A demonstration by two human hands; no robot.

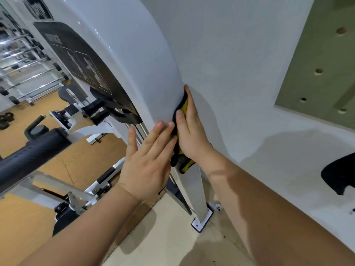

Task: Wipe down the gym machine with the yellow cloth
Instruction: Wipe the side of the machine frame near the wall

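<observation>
The gym machine's white curved shroud fills the upper middle of the head view, with a black instruction panel on its left face. My right hand presses the yellow cloth, which has a dark edge, flat against the shroud's rear edge next to the wall. The thumb lies on the near side, and cloth hangs out below the palm. Just left of it, my left hand rests flat on the shroud with straight fingers, its fingertips touching the cloth's edge.
A white wall stands tight behind the machine on the right. The machine's foot plate is bolted to the beige floor. A black padded roller juts in at left. Barbell racks and kettlebells stand at the far left.
</observation>
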